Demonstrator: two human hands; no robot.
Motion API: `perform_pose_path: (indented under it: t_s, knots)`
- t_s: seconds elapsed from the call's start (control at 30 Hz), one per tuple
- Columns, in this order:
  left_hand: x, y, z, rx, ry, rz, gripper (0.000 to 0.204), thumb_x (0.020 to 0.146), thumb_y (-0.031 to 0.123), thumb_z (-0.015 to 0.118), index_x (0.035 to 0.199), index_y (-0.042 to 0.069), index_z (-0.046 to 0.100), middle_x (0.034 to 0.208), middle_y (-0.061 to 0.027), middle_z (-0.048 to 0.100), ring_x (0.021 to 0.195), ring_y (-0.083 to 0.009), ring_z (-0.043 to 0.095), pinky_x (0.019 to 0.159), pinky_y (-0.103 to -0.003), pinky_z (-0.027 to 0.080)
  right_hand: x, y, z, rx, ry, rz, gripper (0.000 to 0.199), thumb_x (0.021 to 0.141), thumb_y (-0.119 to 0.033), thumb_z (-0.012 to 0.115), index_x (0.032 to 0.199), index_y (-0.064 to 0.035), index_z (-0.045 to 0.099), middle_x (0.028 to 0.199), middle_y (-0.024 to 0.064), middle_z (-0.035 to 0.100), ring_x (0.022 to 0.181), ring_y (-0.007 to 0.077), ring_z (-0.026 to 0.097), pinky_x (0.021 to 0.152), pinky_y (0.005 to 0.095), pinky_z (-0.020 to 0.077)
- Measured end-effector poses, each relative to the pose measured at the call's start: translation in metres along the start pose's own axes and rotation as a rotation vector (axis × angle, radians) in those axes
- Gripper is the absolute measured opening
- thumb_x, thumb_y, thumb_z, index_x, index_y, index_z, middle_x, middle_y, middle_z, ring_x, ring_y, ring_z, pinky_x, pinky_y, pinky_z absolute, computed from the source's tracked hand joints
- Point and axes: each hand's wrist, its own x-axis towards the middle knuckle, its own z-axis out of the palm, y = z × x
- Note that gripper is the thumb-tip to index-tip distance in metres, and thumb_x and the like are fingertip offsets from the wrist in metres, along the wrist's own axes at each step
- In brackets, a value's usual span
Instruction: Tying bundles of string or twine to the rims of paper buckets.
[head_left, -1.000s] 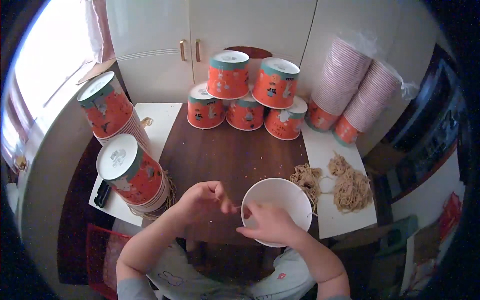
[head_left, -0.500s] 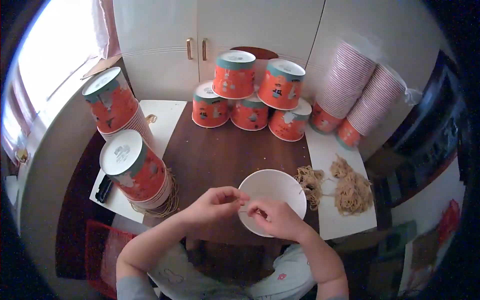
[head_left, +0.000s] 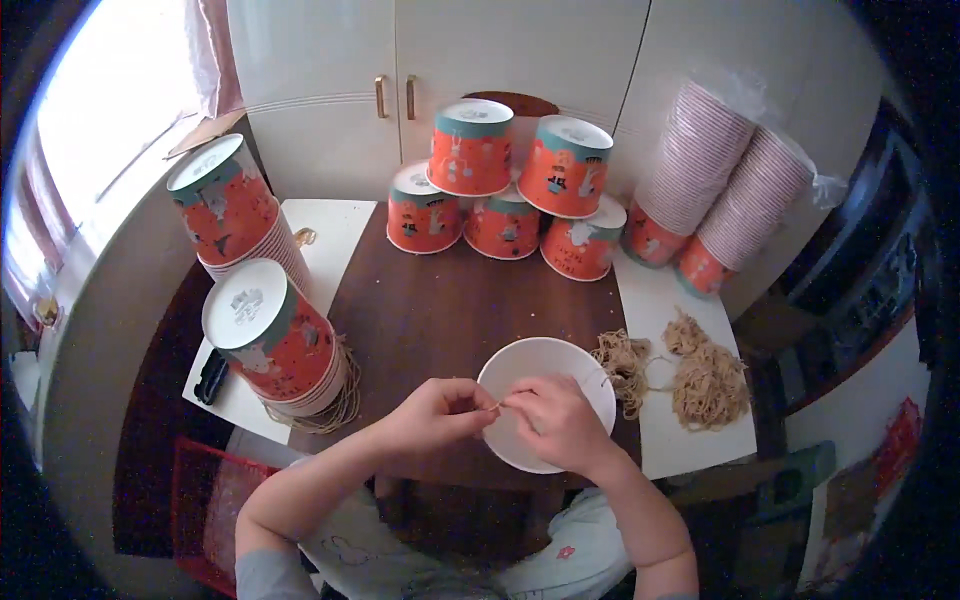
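Note:
Fingertips meeting, my left hand and my right hand pinch what looks like a thin piece of twine, mostly hidden by the fingers. Both hands are closed, over the left part of a white paper bucket that stands mouth up at the near edge of the table. My right hand covers part of the bucket's inside. A short thin strand shows at the bucket's right wall. Just right of the bucket lies a tangled bundle of tan twine, with a larger heap of twine beyond it.
Orange upturned paper buckets are piled at the back of the brown table. Nested bucket stacks stand at left, with twine around the nearer one's base. Tall stacks in plastic lean at back right. A black object lies at left.
My right hand has shifted slightly and its fingers now meet my left fingertips, where a small gap showed before. The bucket and twine bundles stay in place.

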Motion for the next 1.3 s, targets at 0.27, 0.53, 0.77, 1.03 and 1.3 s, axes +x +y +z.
perform_pose_path:
  t_s: [0.27, 0.53, 0.77, 1.03, 1.3]
  knots:
    - [-0.002, 0.004, -0.003, -0.153, -0.073, 0.005, 0.015, 0.082, 0.013, 0.055, 0.088, 0.0, 0.055, 0.08, -0.0007, 0.056, 0.075, -0.0069, 0.052, 0.068, -0.022, 0.043, 0.0, -0.001, 0.014, -0.061, 0.005, -0.007, 0.009, 0.064, -0.009, 0.062, 0.072, -0.0078, 0.058, 0.085, 0.0027, 0.056, 0.078, 0.0208, 0.053, 0.073, 0.0339, 0.0378]
    - [-0.003, 0.013, -0.006, -0.168, 0.11, -0.158, 0.013, 0.083, 0.012, 0.054, 0.088, 0.0, 0.051, 0.08, -0.0033, 0.057, 0.078, -0.0096, 0.055, 0.07, -0.023, 0.044, 0.002, -0.01, 0.006, -0.075, 0.159, 0.085, 0.008, 0.063, -0.011, 0.063, 0.067, -0.0094, 0.056, 0.081, 0.0019, 0.055, 0.079, 0.0209, 0.051, 0.074, 0.0346, 0.0357]
    - [-0.002, 0.009, -0.01, -0.23, 0.134, -0.112, 0.009, 0.08, 0.007, 0.056, 0.083, 0.002, 0.05, 0.079, -0.004, 0.057, 0.079, -0.0111, 0.056, 0.072, -0.024, 0.044, -0.005, -0.034, 0.016, -0.125, 0.022, -0.04, 0.009, 0.063, -0.015, 0.064, 0.067, -0.0127, 0.057, 0.072, 0.0002, 0.05, 0.073, 0.0191, 0.049, 0.072, 0.0343, 0.0337]
    - [-0.007, 0.002, -0.009, 0.377, 0.145, 0.203, 0.022, 0.072, 0.004, 0.061, 0.085, 0.001, 0.045, 0.081, -0.0104, 0.053, 0.075, -0.0182, 0.058, 0.062, -0.028, 0.048, -0.002, -0.015, 0.02, -0.101, 0.036, 0.043, 0.029, 0.066, -0.016, 0.067, 0.092, -0.0106, 0.054, 0.089, 0.005, 0.055, 0.081, 0.0252, 0.053, 0.077, 0.0378, 0.0387]
    - [-0.011, 0.009, -0.004, 0.48, 0.17, 0.271, 0.029, 0.071, 0.003, 0.06, 0.09, 0.001, 0.038, 0.082, -0.0144, 0.052, 0.075, -0.0262, 0.058, 0.064, -0.032, 0.047, 0.007, -0.011, 0.023, 0.243, -0.117, 0.177, 0.033, 0.068, -0.012, 0.066, 0.097, -0.0077, 0.049, 0.089, 0.0062, 0.06, 0.087, 0.0232, 0.057, 0.077, 0.0344, 0.0427]
